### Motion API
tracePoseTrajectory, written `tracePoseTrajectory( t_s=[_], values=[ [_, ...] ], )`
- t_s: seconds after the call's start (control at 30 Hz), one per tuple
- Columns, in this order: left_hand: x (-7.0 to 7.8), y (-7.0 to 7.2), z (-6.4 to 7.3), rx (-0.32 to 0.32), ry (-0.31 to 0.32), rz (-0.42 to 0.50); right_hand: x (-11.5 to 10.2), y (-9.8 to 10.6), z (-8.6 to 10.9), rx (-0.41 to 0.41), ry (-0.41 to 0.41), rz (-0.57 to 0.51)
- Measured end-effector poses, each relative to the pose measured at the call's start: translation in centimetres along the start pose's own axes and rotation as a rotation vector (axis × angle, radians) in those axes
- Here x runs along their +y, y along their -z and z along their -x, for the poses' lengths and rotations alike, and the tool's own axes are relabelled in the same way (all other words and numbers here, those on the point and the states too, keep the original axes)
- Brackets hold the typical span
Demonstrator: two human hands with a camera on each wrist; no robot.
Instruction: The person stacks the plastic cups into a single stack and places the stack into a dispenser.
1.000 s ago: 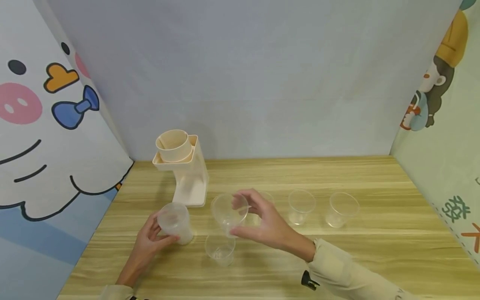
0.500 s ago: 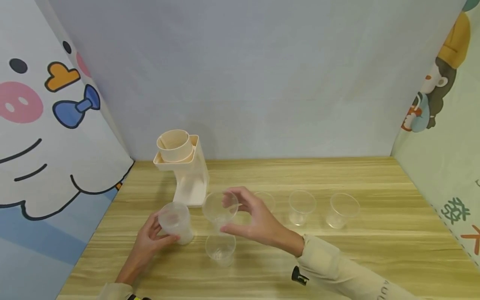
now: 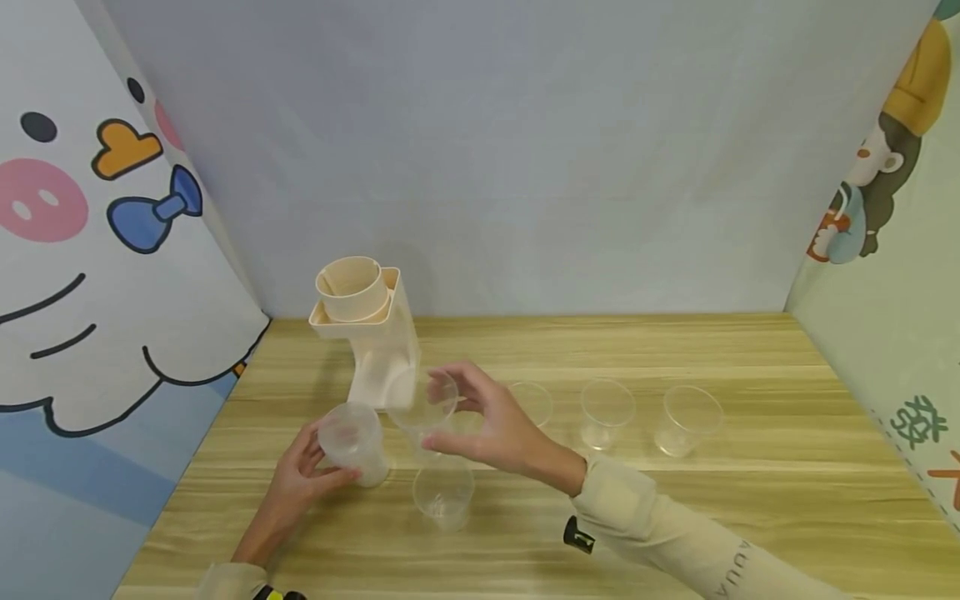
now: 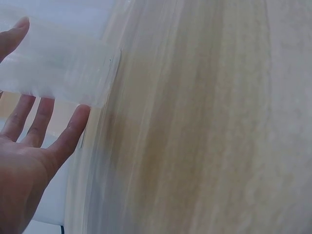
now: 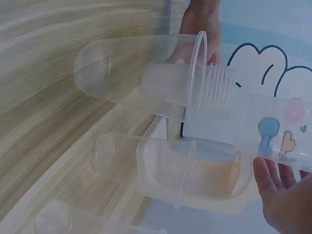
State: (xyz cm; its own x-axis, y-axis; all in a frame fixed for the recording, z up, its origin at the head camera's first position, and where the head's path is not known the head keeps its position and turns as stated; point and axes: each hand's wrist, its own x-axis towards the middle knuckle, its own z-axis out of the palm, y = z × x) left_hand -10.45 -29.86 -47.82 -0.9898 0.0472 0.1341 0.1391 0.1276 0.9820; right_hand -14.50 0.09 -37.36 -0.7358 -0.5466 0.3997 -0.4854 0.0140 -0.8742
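Note:
On the left, my left hand (image 3: 294,492) grips a frosted-looking stack of nested plastic cups (image 3: 362,460) standing on the table, its thumb across the near side. In the left wrist view my fingers and thumb lie around the stack (image 4: 63,68). My right hand (image 3: 495,421) holds a single clear plastic cup (image 3: 401,410) upright, raised just right of the stack. Seen from the right wrist, my fingertips press along the wall of that see-through cup (image 5: 273,129). Close below it stands another clear cup (image 3: 444,504).
Clear cups stand in a row to the right: one (image 3: 534,402) partly behind my right hand, then a middle cup (image 3: 606,408) and an end cup (image 3: 684,425). A cream dispenser-like stand (image 3: 360,321) with a round top is at the back left of the wooden table (image 3: 750,517).
My right hand has carried its clear cup leftward and slightly away, closer to the stack. My left hand and the stack have stayed in place.

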Motion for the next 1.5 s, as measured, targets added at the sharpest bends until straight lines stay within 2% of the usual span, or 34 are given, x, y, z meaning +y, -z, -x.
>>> tracePoseTrajectory(
  t_s=[0.77, 1.07, 1.23, 1.5],
  values=[
    [0.1, 0.0, 0.0, -0.003, 0.008, -0.025, -0.4, -1.2, -2.3, -0.019, 0.025, -0.005],
    [0.1, 0.1, -0.1, 0.000, 0.038, -0.037, -0.5, -1.9, -3.3, -0.012, 0.039, 0.005],
    [0.0, 0.1, -0.1, -0.011, 0.018, -0.023, -0.7, -2.3, -3.8, -0.018, 0.044, 0.011],
    [0.0, 0.2, -0.1, -0.017, -0.009, -0.002, -3.6, -2.5, -4.1, -0.028, 0.052, -0.032]
  ],
)
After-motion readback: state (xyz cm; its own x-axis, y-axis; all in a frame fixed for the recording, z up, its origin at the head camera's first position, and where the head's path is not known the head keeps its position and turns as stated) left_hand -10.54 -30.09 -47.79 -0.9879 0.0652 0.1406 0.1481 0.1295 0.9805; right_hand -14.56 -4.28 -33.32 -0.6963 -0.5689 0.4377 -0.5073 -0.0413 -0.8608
